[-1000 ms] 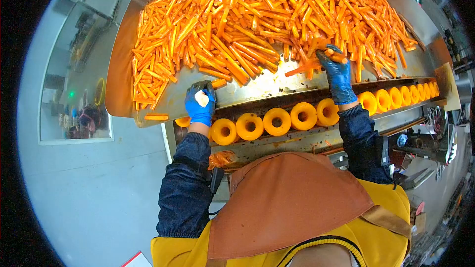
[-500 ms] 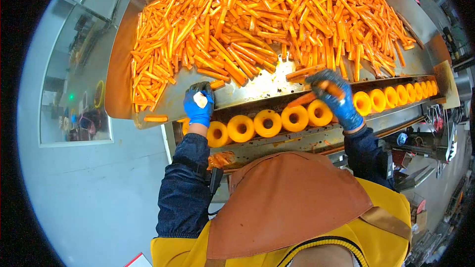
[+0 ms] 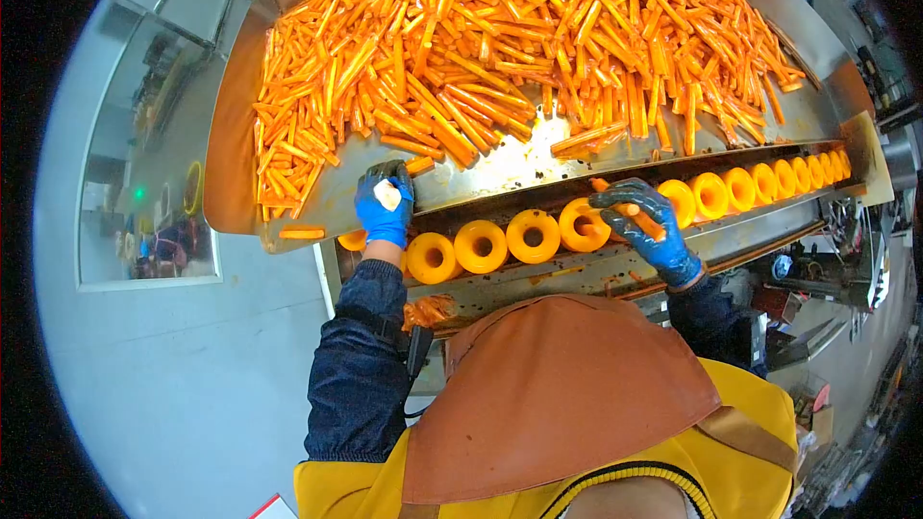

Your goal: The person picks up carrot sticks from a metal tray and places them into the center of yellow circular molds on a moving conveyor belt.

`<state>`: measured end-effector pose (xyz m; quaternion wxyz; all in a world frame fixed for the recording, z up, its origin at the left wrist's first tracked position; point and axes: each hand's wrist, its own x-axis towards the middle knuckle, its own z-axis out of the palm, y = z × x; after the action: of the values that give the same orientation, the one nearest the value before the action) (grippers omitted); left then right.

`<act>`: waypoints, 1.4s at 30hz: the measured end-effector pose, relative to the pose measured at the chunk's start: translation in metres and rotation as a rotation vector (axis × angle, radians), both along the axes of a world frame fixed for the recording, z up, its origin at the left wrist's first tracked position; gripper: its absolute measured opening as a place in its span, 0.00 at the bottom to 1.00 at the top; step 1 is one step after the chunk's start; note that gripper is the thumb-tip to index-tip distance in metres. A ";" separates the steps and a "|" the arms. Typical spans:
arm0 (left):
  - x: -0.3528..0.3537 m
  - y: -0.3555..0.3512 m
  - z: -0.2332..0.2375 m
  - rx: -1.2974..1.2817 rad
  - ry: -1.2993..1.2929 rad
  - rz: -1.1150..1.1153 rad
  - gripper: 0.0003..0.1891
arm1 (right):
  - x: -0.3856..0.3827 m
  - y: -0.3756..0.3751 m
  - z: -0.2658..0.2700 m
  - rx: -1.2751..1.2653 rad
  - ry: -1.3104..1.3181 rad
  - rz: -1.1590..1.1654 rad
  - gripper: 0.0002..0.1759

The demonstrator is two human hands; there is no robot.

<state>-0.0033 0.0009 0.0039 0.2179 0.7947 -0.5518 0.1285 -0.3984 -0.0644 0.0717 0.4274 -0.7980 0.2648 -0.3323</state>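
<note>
My right hand (image 3: 652, 226), in a blue glove dark with residue, is closed around a glossy orange stick (image 3: 638, 219) just above a row of orange ring-shaped pieces (image 3: 533, 236) with round holes. Beside that hand, one ring (image 3: 584, 224) has something orange inside its hole. My left hand (image 3: 386, 207), gloved in blue with a white patch on its back, rests at the tray's near edge with its fingers curled. From those fingers juts the end of a short orange stick (image 3: 419, 165); the rest is hidden.
A wide metal tray (image 3: 447, 194) holds a large heap of orange sticks (image 3: 500, 48). The rings sit in a metal channel along its near edge. A single stick (image 3: 302, 233) lies at the left corner, and orange scraps (image 3: 429, 310) lie below the channel.
My right hand has come down toward me with its stick. The stick lying across the rings beside it no longer shows there. The row of rings has shifted; my left hand has hardly moved.
</note>
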 end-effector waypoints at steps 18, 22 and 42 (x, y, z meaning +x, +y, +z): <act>0.001 -0.001 -0.001 -0.050 0.085 0.001 0.07 | 0.065 0.012 -0.057 0.172 0.236 0.073 0.25; 0.002 -0.002 -0.004 -0.033 0.060 -0.004 0.07 | 0.059 -0.050 -0.024 -0.441 0.211 -0.257 0.17; 0.000 0.000 -0.002 -0.025 0.043 -0.032 0.07 | -0.038 -0.084 -0.036 -0.331 0.433 -0.483 0.26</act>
<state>-0.0028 0.0008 0.0021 0.2416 0.7855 -0.5581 0.1148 -0.4369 -0.1487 0.0360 0.1358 -0.8227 0.4725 -0.2855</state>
